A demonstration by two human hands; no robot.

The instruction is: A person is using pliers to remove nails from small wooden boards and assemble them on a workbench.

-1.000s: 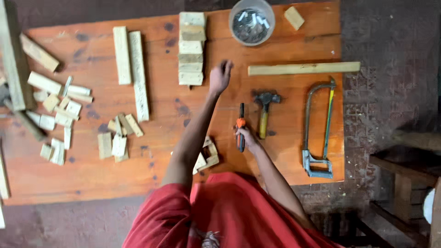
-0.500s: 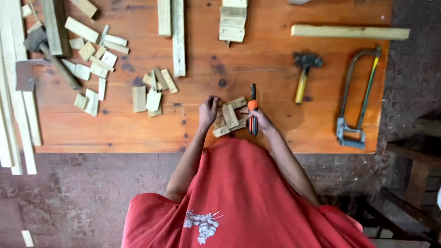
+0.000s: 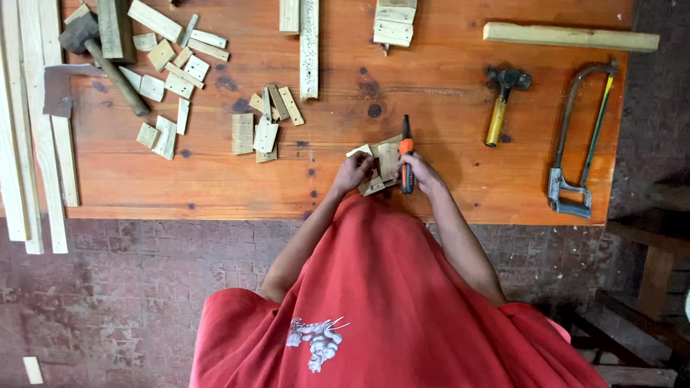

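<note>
A claw hammer with a yellow handle (image 3: 503, 103) is lying on the orange wooden table (image 3: 215, 179), well apart from a hacksaw (image 3: 581, 140) sitting near the table's right edge. A long wooden batten (image 3: 571, 37) is resting across the far right corner. A stack of short wood blocks (image 3: 394, 21) is standing beside an upright-running strip (image 3: 309, 47). Scattered offcuts (image 3: 262, 123) are lying mid-table, and a mallet (image 3: 100, 61) is leaning among more scraps at left, where long planks (image 3: 32, 144) are overhanging the edge.
</note>
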